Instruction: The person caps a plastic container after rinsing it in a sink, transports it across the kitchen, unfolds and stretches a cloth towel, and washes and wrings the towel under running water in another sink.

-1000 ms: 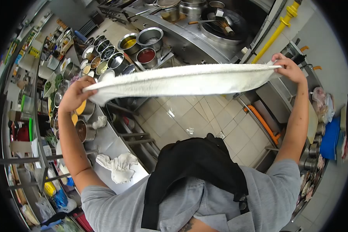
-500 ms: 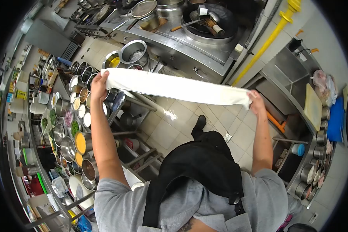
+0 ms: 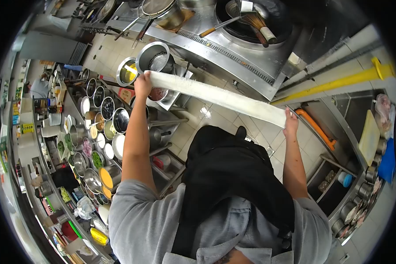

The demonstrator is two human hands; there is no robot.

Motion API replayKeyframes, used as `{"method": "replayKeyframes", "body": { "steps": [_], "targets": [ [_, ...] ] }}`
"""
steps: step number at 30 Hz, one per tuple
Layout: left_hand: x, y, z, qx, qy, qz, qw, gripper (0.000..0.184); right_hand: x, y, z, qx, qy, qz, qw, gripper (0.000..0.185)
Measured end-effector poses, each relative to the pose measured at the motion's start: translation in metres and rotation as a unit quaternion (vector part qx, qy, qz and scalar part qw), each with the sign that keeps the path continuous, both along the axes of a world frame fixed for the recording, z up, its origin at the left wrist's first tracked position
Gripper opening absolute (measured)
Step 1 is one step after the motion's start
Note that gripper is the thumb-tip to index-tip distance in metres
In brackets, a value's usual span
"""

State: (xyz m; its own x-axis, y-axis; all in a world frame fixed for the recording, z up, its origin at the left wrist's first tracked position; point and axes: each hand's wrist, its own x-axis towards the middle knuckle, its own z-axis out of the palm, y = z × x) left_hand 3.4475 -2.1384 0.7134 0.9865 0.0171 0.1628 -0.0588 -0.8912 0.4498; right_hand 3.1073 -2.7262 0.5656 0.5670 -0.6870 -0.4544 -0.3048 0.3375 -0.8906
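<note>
1. And the white cloth (image 3: 220,99) has tipped: half a second ago it runs across at a gentler slope, now it slants more steeply in the head view, down towards the right, and shows as a narrower band. The whole scene has swung too, with the yellow pipe (image 3: 339,83) lying flatter than before.
2. Here in the head view, the left hand (image 3: 143,84) has the upper end of the cloth, thumb and fingers pinched together on it.
3. Over on the other side, the right hand (image 3: 290,121) is clamped on the lower corner, fingers closed round the edge.
4. So the cloth is up in the air between the two hands, stretched nearly straight, out in front of the black apron (image 3: 237,176), with floor tiles (image 3: 193,127) showing below.
5. Just beyond the left hand sit a wide metal pot (image 3: 154,59) and a pot of yellow liquid (image 3: 128,71); a bowl of red sauce (image 3: 157,94) is partly covered by the cloth from here.
6. Near the right hand, there's an orange pipe (image 3: 314,127) running low along the metal unit.
7. Up top, a brush (image 3: 259,28) lies across the dark wok (image 3: 280,24) on the stove (image 3: 198,48).
</note>
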Motion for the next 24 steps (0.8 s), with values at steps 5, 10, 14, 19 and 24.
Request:
{"method": "replayKeyframes", "body": {
  "steps": [5, 10, 14, 19, 24],
  "targets": [
    [0.116, -0.005, -0.090, -0.130, 0.000, 0.079, 0.988, 0.046, 0.031, 0.007, 0.038, 0.017, 0.011, 0.095, 0.995, 0.023],
    [0.208, -0.054, -0.102, -0.003, -0.012, 0.037, 0.999, 0.052, 0.066, 0.024, 0.029, -0.141, -0.001, 0.026, 0.990, 0.020],
    [0.275, -0.080, -0.111, 0.064, 0.026, -0.039, 0.997, 0.051, 0.114, 0.044, 0.015, -0.464, 0.117, -0.009, 0.878, 0.019],
    [0.326, -0.098, -0.131, 0.122, 0.056, -0.053, 0.990, 0.049, 0.161, 0.063, 0.013, -0.468, 0.324, -0.011, 0.822, 0.025],
    [0.342, -0.103, -0.143, 0.158, 0.030, -0.089, 0.983, 0.048, 0.170, 0.064, -0.005, -0.484, 0.409, -0.001, 0.774, 0.033]
  ]
}}
